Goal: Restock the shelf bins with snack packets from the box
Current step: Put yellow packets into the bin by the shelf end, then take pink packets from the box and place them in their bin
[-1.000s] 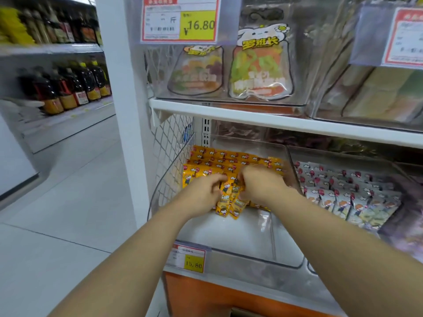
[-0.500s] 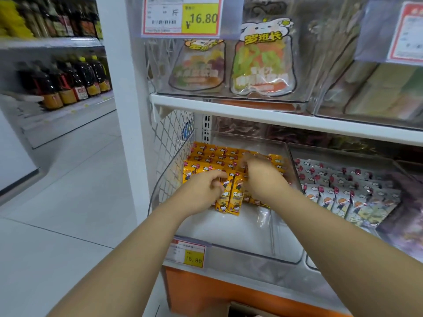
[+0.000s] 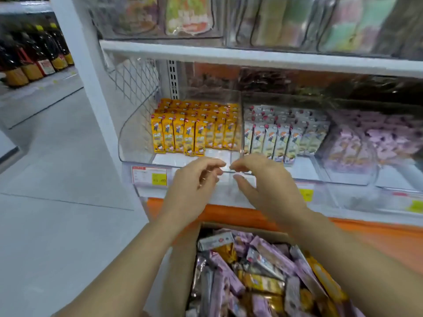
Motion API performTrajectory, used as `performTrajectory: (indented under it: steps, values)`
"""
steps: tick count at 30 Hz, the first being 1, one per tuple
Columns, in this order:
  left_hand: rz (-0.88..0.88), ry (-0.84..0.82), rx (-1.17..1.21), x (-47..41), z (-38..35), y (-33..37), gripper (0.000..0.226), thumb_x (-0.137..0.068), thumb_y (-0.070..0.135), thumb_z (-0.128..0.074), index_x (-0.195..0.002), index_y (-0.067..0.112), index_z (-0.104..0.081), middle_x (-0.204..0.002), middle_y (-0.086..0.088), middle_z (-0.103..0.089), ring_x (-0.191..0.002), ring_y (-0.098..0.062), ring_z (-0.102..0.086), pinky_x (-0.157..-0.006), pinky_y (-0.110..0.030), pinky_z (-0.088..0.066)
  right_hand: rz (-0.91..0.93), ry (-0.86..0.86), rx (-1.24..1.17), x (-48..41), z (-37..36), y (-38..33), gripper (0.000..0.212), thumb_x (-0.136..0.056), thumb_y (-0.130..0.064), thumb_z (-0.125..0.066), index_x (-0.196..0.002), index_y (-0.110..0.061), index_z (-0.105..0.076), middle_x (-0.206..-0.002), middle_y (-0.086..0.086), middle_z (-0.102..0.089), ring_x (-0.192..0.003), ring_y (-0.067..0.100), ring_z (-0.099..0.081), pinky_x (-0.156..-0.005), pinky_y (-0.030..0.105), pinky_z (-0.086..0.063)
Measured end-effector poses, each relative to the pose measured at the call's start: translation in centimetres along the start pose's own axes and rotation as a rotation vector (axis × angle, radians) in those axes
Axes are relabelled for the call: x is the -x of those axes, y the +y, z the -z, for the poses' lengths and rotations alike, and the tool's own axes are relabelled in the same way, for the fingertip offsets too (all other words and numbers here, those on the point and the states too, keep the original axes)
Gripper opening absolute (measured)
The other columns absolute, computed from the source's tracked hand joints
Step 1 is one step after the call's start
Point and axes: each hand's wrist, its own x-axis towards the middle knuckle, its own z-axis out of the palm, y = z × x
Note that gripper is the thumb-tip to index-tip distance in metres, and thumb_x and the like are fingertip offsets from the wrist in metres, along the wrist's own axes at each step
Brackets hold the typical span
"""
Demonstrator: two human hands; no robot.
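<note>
Yellow snack packets (image 3: 194, 133) stand in neat rows at the back of a clear shelf bin (image 3: 135, 143). My left hand (image 3: 194, 186) and my right hand (image 3: 263, 181) hover side by side in front of the bin's front rim, fingers loosely curled, holding nothing. Below them a cardboard box (image 3: 180, 259) holds several mixed purple, yellow and white packets (image 3: 256, 271).
White packets (image 3: 281, 138) fill the neighbouring bin, and purple ones (image 3: 366, 143) the bin further right. Price tags (image 3: 150, 176) line the shelf edge over an orange base (image 3: 366, 234). Bottles (image 3: 34, 58) stand on a shelf across the aisle at left.
Both hands have pulled back out of the yellow bin to its front rim, leaving the packets standing in rows. The view has tilted down and the box has come into sight.
</note>
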Motion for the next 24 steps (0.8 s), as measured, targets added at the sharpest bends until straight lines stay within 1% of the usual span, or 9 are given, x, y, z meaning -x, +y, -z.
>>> performTrajectory:
  steps: [4,6,8,10,12,16,18,21,24]
  values:
    - [0.085,-0.123,-0.070,3.3,-3.1,-1.9,0.033,-0.095,0.013,-0.053,-0.092,0.045,-0.056,-0.090,0.022,-0.064,-0.083,0.002,-0.061,-0.075,-0.014,-0.047,-0.129,-0.113,0.000,7.3,-1.3,3.2,0.018,-0.089,-0.018,-0.063,-0.107,-0.020,-0.066,-0.104,-0.004,-0.066,-0.094,0.018,-0.061,-0.076,0.030,-0.048]
    - [0.143,-0.248,-0.158,4.6,-4.8,-3.4,0.023,-0.095,0.016,-0.053,-0.100,0.038,-0.060,-0.097,0.016,-0.063,-0.090,-0.001,-0.059,-0.080,-0.016,-0.047,-0.227,-0.215,-0.008,10.5,-2.0,5.2,0.018,-0.091,-0.025,-0.060,-0.108,-0.021,-0.064,-0.102,-0.005,-0.063,-0.093,0.018,-0.060,-0.074,0.030,-0.047]
    - [0.202,-0.402,-0.269,5.6,-5.9,-5.3,0.022,-0.095,0.018,-0.054,-0.111,0.031,-0.060,-0.107,0.009,-0.060,-0.097,-0.006,-0.056,-0.083,-0.021,-0.045,-0.293,-0.314,-0.024,13.3,-3.0,7.6,0.022,-0.092,-0.032,-0.056,-0.110,-0.020,-0.063,-0.102,-0.007,-0.062,-0.094,0.013,-0.058,-0.073,0.028,-0.044]
    - [0.232,-0.532,-0.399,6.2,-6.4,-6.9,0.030,-0.095,0.021,-0.055,-0.125,0.025,-0.056,-0.117,0.003,-0.054,-0.108,-0.013,-0.053,-0.087,-0.022,-0.040,-0.348,-0.411,0.006,15.4,-4.0,9.8,0.029,-0.092,-0.033,-0.056,-0.119,-0.023,-0.060,-0.114,-0.008,-0.062,-0.102,0.012,-0.058,-0.078,0.029,-0.046]
    - [0.278,-0.600,-0.460,6.6,-6.6,-8.2,0.039,-0.095,0.023,-0.056,-0.134,0.022,-0.050,-0.127,-0.001,-0.049,-0.116,-0.016,-0.050,-0.090,-0.019,-0.035,-0.392,-0.480,-0.007,16.9,-4.9,11.6,0.038,-0.090,-0.030,-0.059,-0.127,-0.025,-0.055,-0.127,-0.002,-0.059,-0.112,0.019,-0.056,-0.087,0.033,-0.047]
    - [0.348,-0.668,-0.538,7.2,-7.1,-10.0,0.045,-0.094,0.019,-0.056,-0.138,0.021,-0.044,-0.135,-0.007,-0.046,-0.122,-0.022,-0.047,-0.092,-0.024,-0.036,-0.416,-0.522,-0.018,17.6,-6.4,13.5,0.056,-0.089,-0.032,-0.062,-0.140,-0.024,-0.041,-0.140,0.000,-0.049,-0.124,0.020,-0.048,-0.097,0.032,-0.042]
    - [0.363,-0.675,-0.568,7.3,-7.5,-10.6,0.046,-0.093,0.019,-0.057,-0.137,0.022,-0.044,-0.131,-0.007,-0.048,-0.119,-0.022,-0.048,-0.093,-0.028,-0.039,-0.437,-0.536,-0.053,17.1,-7.1,13.8,0.060,-0.090,-0.034,-0.061,-0.144,-0.026,-0.034,-0.143,0.001,-0.045,-0.127,0.021,-0.045,-0.097,0.030,-0.041]
    - [0.373,-0.658,-0.582,7.6,-7.9,-11.0,0.046,-0.092,0.021,-0.060,-0.135,0.025,-0.046,-0.111,-0.002,-0.047,-0.093,-0.013,-0.051,-0.082,-0.025,-0.041,-0.457,-0.585,-0.065,16.6,-8.4,13.9,0.062,-0.092,-0.034,-0.057,-0.147,-0.025,-0.028,-0.142,0.005,-0.046,-0.127,0.022,-0.044,-0.093,0.025,-0.039]
    - [0.337,-0.685,-0.659,8.0,-8.2,-11.6,0.049,-0.090,0.026,-0.063,-0.136,0.028,-0.048,-0.114,-0.001,-0.047,-0.097,-0.014,-0.047,-0.088,-0.026,-0.041,-0.447,-0.561,-0.019,16.6,-8.8,13.6,0.061,-0.093,-0.033,-0.057,-0.147,-0.024,-0.028,-0.141,0.006,-0.047,-0.128,0.023,-0.041,-0.099,0.028,-0.038]
